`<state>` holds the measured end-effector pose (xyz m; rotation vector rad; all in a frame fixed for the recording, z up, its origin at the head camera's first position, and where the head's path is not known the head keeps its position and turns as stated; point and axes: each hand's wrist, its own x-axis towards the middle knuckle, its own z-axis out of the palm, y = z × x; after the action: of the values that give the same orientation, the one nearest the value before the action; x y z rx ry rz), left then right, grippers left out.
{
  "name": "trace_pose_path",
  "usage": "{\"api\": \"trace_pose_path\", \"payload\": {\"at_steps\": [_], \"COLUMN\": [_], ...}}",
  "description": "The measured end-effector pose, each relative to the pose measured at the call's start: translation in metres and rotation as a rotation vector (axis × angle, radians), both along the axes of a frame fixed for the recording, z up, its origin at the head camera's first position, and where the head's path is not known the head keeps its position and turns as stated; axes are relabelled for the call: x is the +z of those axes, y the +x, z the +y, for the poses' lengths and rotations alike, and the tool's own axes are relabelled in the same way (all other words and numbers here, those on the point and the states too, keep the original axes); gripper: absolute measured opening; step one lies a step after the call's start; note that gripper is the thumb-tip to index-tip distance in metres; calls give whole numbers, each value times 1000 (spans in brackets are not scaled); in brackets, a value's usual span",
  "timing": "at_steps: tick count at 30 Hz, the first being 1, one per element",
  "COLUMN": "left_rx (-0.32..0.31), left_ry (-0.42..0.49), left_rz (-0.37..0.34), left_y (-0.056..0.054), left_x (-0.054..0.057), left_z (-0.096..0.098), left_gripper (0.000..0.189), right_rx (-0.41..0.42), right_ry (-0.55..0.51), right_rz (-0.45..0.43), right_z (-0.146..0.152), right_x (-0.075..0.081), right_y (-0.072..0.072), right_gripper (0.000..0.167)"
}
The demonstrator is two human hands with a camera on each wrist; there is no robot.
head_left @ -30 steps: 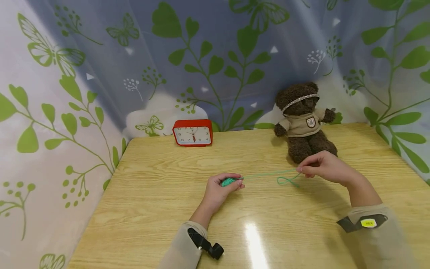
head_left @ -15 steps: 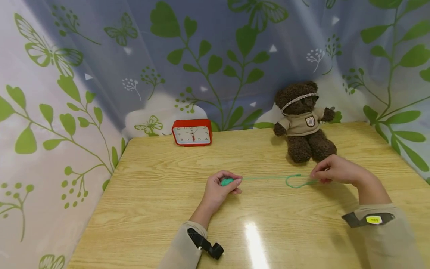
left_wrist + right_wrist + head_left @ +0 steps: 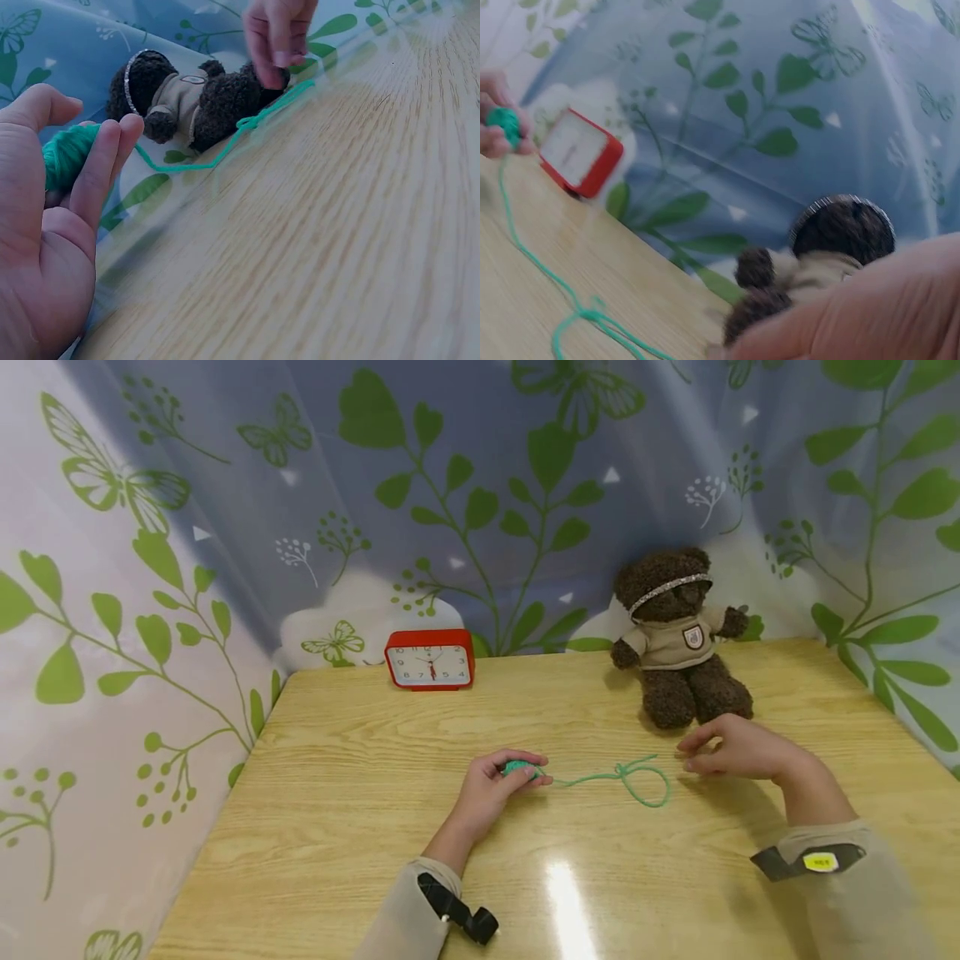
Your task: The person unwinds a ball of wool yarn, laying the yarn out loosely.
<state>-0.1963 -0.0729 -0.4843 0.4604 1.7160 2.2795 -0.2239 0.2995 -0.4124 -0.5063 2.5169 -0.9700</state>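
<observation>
Head view: loop just off the right fingertips

Watching from afar, I see the left hand (image 3: 491,787) with fingers and thumb clamped on a ball (image 3: 67,157) of green yarn (image 3: 588,777). The right hand (image 3: 742,752) holds nothing; its thumb and forefinger stand apart.

What matters most, I judge, is the gap between those fingertips and the loop (image 3: 668,788). It sits just left of them and slightly closer to the wearer, low over the table (image 3: 360,735) (I can't tell whether every part touches the wood). The right hand is clearly nearer to it than the left. The yarn's long axis runs roughly left to right, from ball to knot (image 3: 622,772) to loop, while the free end (image 3: 642,760) slants away from the wearer, towards the right hand.
</observation>
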Motion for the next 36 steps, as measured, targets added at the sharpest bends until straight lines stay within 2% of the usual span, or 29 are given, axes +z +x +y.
{"api": "trace_pose_path", "payload": {"at_steps": [4, 9, 15, 20, 23, 27, 30, 36], "left_rx": [-5, -18, -20, -8, -4, -4, -1, 39], "left_ry": [-38, -55, -53, -64, -70, -60, -50, -19], "left_rz": [21, 45, 33, 38, 50, 52, 28, -42], "left_y": [0, 1, 2, 1, 1, 0, 0, -2], "left_x": [-1, -2, 0, 2, 1, 1, 0, -1], "left_z": [-2, -2, -2, -2, -2, -1, -1, -1], "left_gripper": [27, 28, 30, 29, 29, 29, 30, 38], "right_rx": [-41, -62, 20, 95, 88, 32, -12, -29], "right_ry": [-96, -309, -490, -574, -588, -546, -503, -406], "right_rz": [50, 29, -121, -235, -242, -192, -148, -48], "right_z": [-27, -71, -121, -143, -147, -145, -143, -133], "right_x": [4, -5, -26, -34, -36, -33, -30, -26], "right_y": [5, 8, 19, 27, 29, 30, 31, 25], "right_gripper": [47, 46, 54, 55, 51, 42, 36, 32]}}
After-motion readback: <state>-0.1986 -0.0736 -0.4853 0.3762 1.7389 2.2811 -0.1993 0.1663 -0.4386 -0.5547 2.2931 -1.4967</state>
